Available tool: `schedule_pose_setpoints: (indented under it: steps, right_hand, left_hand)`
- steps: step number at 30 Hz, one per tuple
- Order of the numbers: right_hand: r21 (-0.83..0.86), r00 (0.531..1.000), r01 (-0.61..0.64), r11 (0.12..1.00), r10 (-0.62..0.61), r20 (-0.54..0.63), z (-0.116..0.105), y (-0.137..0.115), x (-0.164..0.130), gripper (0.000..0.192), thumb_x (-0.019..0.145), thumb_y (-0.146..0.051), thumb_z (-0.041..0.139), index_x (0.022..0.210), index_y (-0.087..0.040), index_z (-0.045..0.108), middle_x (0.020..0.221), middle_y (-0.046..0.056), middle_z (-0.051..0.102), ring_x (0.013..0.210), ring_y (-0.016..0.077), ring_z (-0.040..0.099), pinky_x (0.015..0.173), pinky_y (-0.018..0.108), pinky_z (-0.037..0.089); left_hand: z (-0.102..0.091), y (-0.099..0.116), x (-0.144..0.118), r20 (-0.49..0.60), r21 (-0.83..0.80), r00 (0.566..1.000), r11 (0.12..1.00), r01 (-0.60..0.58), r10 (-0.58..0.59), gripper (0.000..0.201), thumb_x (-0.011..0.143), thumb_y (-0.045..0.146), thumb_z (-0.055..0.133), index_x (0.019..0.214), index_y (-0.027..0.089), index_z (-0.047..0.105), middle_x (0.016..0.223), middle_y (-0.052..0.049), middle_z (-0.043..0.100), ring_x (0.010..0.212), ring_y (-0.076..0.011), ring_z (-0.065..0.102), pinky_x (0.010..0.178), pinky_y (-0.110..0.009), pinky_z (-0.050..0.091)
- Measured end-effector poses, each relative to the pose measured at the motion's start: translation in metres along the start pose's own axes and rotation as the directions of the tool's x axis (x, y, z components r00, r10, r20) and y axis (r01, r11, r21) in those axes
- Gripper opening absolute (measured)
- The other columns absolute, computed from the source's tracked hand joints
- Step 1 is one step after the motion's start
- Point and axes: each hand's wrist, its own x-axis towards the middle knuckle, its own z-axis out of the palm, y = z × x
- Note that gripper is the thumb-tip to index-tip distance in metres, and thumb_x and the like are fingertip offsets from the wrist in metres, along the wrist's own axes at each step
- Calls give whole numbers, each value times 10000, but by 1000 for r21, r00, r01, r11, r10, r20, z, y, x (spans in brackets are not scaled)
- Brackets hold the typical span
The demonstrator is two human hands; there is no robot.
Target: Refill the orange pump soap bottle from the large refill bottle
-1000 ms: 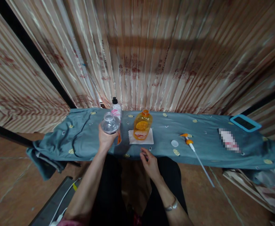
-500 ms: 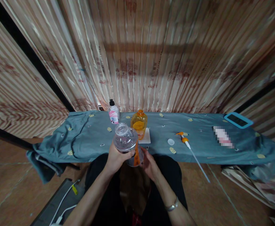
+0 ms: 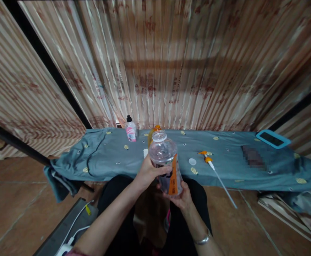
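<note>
The left hand (image 3: 147,174) clasps and right hand (image 3: 183,197) cradles an uncapped, seemingly empty clear bottle (image 3: 174,174); the pump (image 3: 210,163) lies unattached.

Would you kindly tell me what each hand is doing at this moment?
Left hand: closed around the side of the clear bottle.
Right hand: holding the same bottle low, near its base.

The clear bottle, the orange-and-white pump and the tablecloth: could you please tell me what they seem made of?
Clear bottle: probably glossy plastic, as it is see-through with bright highlights.
Pump: likely smooth plastic, judging by its evenly coloured orange and white parts.
Tablecloth: matt fabric, by its soft creases and hanging folds.
</note>
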Motion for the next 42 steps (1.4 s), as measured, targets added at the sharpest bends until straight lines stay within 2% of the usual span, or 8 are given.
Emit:
schedule_pose_setpoints:
  steps: [3, 6, 10, 13, 17, 22, 29, 42]
  right_hand:
    - [33, 999, 36, 999, -35, -30, 2, -1, -4, 521, 546, -597, 856, 970, -304, 783, 981, 29, 813, 810, 217, 764, 632, 284, 597]
    - [51, 995, 71, 996, -67, -68, 2, -2, -6, 525, 546, -585, 857, 980, -296, 793, 974, 41, 812, 828, 240, 770, 624, 275, 599]
    - [68, 985, 128, 990, -118, -129, 1, -7, -6, 537, 530, -554, 869, 992, -290, 796, 947, 61, 810, 820, 268, 770, 572, 266, 584]
    - [78, 971, 165, 983, -148, -190, -1, -11, -6, 525, 506, -543, 881, 959, -291, 802, 940, 78, 808, 794, 281, 768, 538, 265, 574]
    - [86, 947, 199, 976, -169, -275, -4, -16, -7, 490, 499, -506, 904, 932, -298, 805, 950, 84, 806, 800, 296, 768, 570, 292, 589]
    - [107, 908, 227, 968, -170, -383, -6, -22, -6, 474, 478, -473, 924, 905, -306, 806, 953, 78, 810, 804, 319, 773, 598, 331, 611]
    - [93, 860, 262, 960, -189, -474, -4, -23, -2, 462, 431, -419, 957, 855, -333, 794, 912, 30, 813, 771, 312, 776, 585, 350, 624]
    - [4, 810, 302, 953, -254, -529, 6, -6, -10, 440, 471, -457, 941, 871, -327, 812, 912, 72, 817, 786, 309, 779, 598, 325, 619]
  left_hand:
    - [-5, -6, 9, 23, 56, 999, 998, -25, 24, 830, 549, 595, 863, 1209, 160, 608, 1170, -130, 709, 1100, -323, 675, 975, -437, 542]
    - [-31, -13, 25, -52, 139, 974, 968, -211, 220, 912, 692, 782, 636, 1395, 224, 474, 1480, -142, 515, 1372, -330, 500, 1100, -446, 469]
    - [-79, -32, 64, -244, 420, 903, 878, -231, 355, 958, 697, 629, 745, 1488, 290, 325, 1600, -114, 343, 1523, -304, 263, 1227, -474, 285]
    - [-97, -52, 99, -252, 512, 911, 844, -160, 326, 1094, 560, 469, 884, 1483, 261, 336, 1595, -145, 339, 1526, -345, 234, 1252, -510, 208]
    - [-93, -76, 127, -151, 465, 951, 868, -173, 271, 1104, 507, 345, 916, 1460, 232, 371, 1523, -162, 447, 1454, -349, 386, 1200, -500, 335]
    - [-86, -93, 130, -145, 334, 965, 929, -161, 220, 777, 604, 339, 851, 1293, 203, 519, 1289, -125, 645, 1222, -306, 619, 1088, -474, 470]
    - [-88, -89, 114, -163, 458, 951, 874, -163, 263, 681, 635, 342, 839, 1231, 190, 549, 1228, -121, 648, 1195, -312, 620, 1079, -485, 466]
    - [-88, -92, 114, -74, 547, 961, 817, -183, 265, 639, 761, 412, 742, 1318, 199, 510, 1310, -126, 647, 1228, -311, 621, 1073, -485, 478]
